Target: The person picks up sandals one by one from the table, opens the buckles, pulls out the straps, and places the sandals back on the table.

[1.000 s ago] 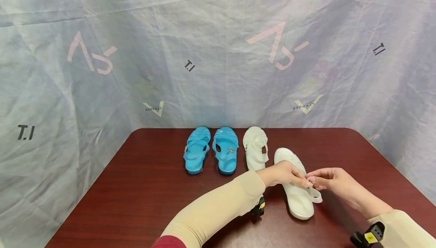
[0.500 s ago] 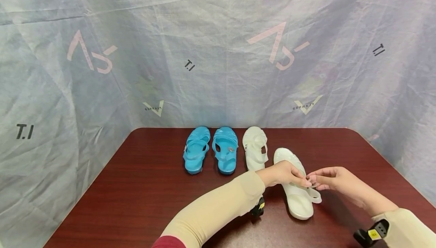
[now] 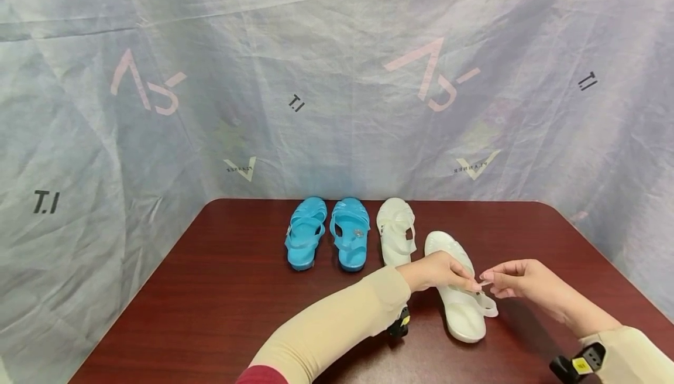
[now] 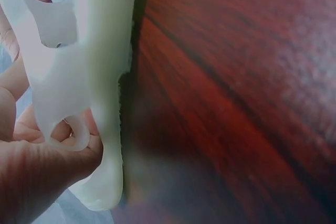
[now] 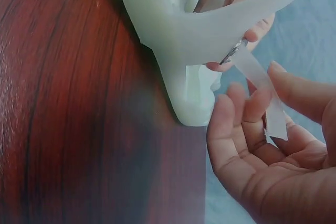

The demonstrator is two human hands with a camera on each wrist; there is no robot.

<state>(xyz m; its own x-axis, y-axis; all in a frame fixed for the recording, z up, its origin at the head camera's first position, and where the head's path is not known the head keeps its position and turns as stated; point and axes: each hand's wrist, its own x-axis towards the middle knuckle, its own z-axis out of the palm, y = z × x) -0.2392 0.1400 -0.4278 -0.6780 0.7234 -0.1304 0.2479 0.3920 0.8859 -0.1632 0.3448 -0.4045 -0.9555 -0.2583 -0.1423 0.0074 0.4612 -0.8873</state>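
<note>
A white jelly sandal (image 3: 464,319) lies at a slant on the table, toe pointing away. Over its middle, my left hand (image 3: 441,270) pinches the sandal near its buckle, thumb against fingers. Just to the right, my right hand (image 3: 526,283) pinches the thin free end of the ankle strap. The right wrist view shows that strap (image 5: 275,118) running between thumb and fingers from a small metal buckle (image 5: 232,52). In the left wrist view, a rounded strap loop (image 4: 80,135) shows at the left fingers. Exactly how the buckle is gripped is partly hidden.
Another white sandal (image 3: 395,214) stands left of the handled one, its heel partly behind the left wrist. Two blue sandals (image 3: 302,255) stand farther left near the back edge of the dark red table (image 3: 210,290). A printed grey cloth (image 3: 337,79) hangs behind.
My right hand has drawn slightly right, away from the left hand, and the strap end shows stretched between them. My left hand keeps its place. The view shifts a little.
</note>
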